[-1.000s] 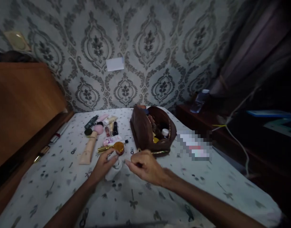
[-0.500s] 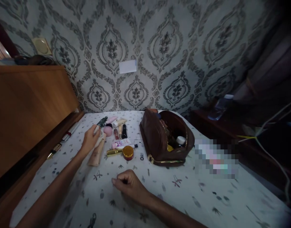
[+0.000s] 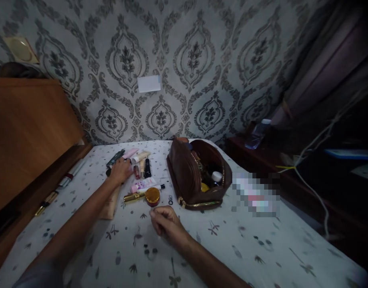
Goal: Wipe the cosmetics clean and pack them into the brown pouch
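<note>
My left hand point(image 3: 121, 171) reaches into a group of cosmetics on the bedsheet, fingers bent down over the spot of a round pink item, which they mostly hide. What they grip is not visible. Under the wrist lies a beige tube point(image 3: 108, 208). Around the fingers are a dark green item point(image 3: 115, 158), a cream tube point(image 3: 141, 156), a small reddish bottle point(image 3: 136, 172) and a black tube point(image 3: 147, 168). My right hand point(image 3: 167, 224) is loosely curled with nothing seen in it, just below a gold-lidded jar point(image 3: 153, 196). Beside the jar lies a gold tube point(image 3: 134, 197).
A brown zip bag point(image 3: 184, 176) stands open at centre right, with a white-capped bottle point(image 3: 217, 178) inside. Left is a wooden panel point(image 3: 31, 120), its ledge holding a gold-and-black tube point(image 3: 46, 203). A clear bottle point(image 3: 258, 134) and a pale cable point(image 3: 319, 200) are right.
The view has turned right, so things appear farther left. My left hand has moved over the round pink item, covering it. My right hand is nearer the gold-lidded jar, still curled.
</note>
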Available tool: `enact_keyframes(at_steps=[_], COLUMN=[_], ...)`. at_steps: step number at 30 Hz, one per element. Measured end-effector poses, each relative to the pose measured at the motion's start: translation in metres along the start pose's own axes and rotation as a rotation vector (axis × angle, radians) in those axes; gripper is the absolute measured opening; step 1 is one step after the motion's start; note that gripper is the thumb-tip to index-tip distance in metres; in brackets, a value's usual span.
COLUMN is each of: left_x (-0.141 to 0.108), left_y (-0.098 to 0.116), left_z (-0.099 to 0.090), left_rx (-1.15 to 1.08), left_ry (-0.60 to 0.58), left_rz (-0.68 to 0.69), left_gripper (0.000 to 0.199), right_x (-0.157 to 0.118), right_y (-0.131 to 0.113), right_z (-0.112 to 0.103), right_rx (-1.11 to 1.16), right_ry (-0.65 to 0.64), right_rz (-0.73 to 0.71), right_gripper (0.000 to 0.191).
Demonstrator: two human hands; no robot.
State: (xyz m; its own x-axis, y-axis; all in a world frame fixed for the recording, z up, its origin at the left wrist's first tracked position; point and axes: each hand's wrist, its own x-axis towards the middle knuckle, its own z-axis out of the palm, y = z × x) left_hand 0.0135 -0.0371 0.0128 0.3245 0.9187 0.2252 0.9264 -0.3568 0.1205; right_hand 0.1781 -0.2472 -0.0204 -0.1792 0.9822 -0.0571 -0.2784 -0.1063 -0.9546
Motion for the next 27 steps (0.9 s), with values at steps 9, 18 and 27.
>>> enact_keyframes(at_steps=[9,18,27], left_x=[-0.049,-0.139,-0.147], left_y=[0.037,0.087,0.086], left_z=[-0.058,-0.013,-0.001], left_rx=[-0.750,-1.077,-0.705], left_ry=[0.030,0.084,0.490], left_rz=[0.113,0.238,0.454], left_gripper=[0.049,0.046,0.035], right_x=[0.003,0.004,0.003], right_y=[-0.010,-0.004,-0.005], right_z=[-0.004,-0.007,-0.007], right_rx=[0.318,0.527,0.492], right_ry=[0.107,0.108,0.173], right_rz=[-0.052,-0.120,-0.175], right_gripper=[0.042,0.045,0.043])
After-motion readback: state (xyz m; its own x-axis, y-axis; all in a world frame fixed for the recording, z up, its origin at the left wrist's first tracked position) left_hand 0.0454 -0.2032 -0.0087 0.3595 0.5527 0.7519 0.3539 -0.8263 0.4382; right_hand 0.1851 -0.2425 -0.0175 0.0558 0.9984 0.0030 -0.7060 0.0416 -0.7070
